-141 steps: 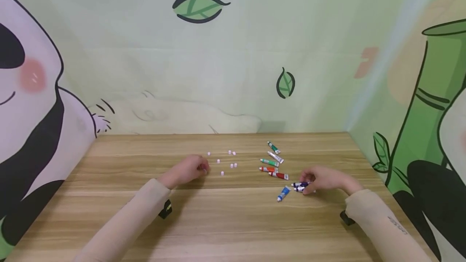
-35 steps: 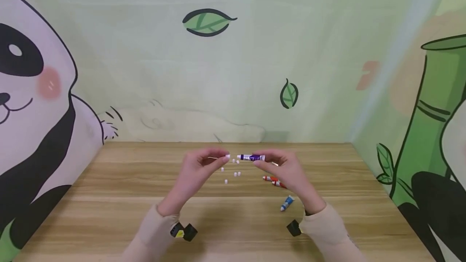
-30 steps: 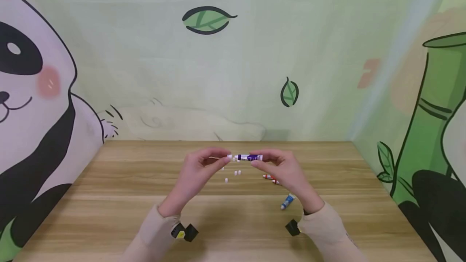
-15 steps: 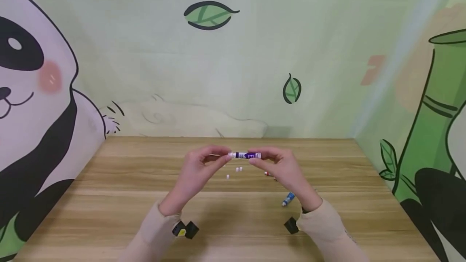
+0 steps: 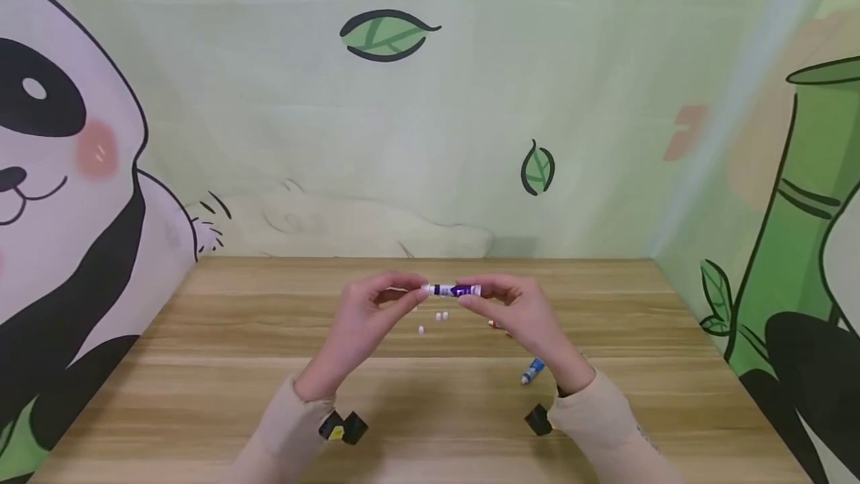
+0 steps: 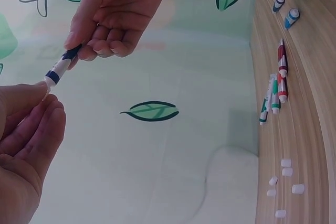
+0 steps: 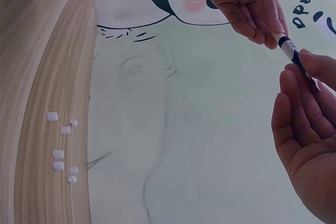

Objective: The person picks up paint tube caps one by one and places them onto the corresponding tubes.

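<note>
Above the middle of the table both hands meet at a small purple-and-white paint tube [image 5: 449, 290], held level in the head view. My right hand [image 5: 520, 312] pinches its flat tail end between thumb and fingers. My left hand [image 5: 363, 323] pinches a small white cap [image 5: 426, 289] against the nozzle; the fingertips cover most of the cap. In the left wrist view, the tube [image 6: 62, 71] runs between the two hands with its dark band near the left fingertips. The right wrist view shows the tube's tail [image 7: 314, 83] sticking out past the right thumb.
Several loose white caps [image 5: 421, 329] lie on the wooden table [image 5: 269, 349] below the hands. A blue paint tube [image 5: 533, 370] lies under the right wrist. Red tubes [image 6: 283, 59], green tubes [image 6: 275, 98] and another dark-banded tube [image 6: 278, 2] lie nearby. A printed cloth [image 5: 430, 133] stands behind.
The right hand has lifted a purple tube from the table and brought it left. The left hand has raised a cap to the centre. The gap between cap and nozzle has closed.
</note>
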The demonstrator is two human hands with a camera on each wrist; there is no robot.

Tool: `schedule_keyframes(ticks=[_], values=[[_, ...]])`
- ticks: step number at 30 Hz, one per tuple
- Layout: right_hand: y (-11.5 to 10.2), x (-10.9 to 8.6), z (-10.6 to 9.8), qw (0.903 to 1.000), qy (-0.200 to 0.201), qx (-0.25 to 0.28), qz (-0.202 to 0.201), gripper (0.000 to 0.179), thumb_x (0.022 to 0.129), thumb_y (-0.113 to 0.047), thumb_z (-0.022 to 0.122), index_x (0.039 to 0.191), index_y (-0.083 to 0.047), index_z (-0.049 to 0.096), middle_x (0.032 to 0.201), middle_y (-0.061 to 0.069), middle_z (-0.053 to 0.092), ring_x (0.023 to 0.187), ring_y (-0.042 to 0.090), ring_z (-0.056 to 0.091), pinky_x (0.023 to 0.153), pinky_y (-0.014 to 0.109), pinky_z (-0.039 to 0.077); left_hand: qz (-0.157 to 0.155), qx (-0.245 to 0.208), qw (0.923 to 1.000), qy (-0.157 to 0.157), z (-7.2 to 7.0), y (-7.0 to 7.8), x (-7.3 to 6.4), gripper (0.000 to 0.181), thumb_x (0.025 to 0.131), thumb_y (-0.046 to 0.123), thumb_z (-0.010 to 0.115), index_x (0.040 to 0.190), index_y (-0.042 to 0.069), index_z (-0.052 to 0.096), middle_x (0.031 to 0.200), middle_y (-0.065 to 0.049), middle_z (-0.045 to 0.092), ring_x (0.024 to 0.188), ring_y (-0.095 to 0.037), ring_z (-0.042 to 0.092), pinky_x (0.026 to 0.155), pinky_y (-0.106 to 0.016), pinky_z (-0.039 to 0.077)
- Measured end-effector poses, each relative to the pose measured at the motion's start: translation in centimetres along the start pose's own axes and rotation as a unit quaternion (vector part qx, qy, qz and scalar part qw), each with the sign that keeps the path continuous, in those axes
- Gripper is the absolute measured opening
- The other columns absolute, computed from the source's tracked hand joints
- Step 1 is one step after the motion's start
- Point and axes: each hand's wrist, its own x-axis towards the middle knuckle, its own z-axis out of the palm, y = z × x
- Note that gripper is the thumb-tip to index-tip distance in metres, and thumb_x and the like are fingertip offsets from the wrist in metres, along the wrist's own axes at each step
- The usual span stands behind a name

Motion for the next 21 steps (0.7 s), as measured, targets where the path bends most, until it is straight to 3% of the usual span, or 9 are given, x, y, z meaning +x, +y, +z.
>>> schedule_keyframes(ticks=[9, 21], values=[[-0.20, 0.18, 0.17, 0.9999, 0.000, -0.011, -0.013, 0.020, 0.092, -0.018, 0.076, 0.111, -0.012, 0.077, 0.085, 0.005, 0.068, 0.059, 0.023, 0.052, 0.045, 0.024, 0.040, 0.017, 0.002, 0.9998, 0.006, 0.08, 0.35, 0.03, 0.013, 0.093, 0.014, 0.074, 0.105, 0.010, 0.076, 0.101, 0.001, 0.074, 0.092, -0.014, 0.071, 0.083, -0.034, 0.058], [-0.26, 0.08, 0.30, 0.9999, -0.007, 0.014, -0.003, 0.022, 0.093, -0.017, 0.075, 0.113, -0.010, 0.076, 0.082, 0.009, 0.069, 0.064, 0.014, 0.057, 0.049, 0.023, 0.041, 0.038, 0.000, 0.9991, 0.016, 0.25, 0.28, 0.00, 0.017, 0.091, 0.006, 0.075, 0.108, 0.005, 0.075, 0.105, -0.002, 0.075, 0.096, -0.016, 0.071, 0.082, -0.031, 0.058]])
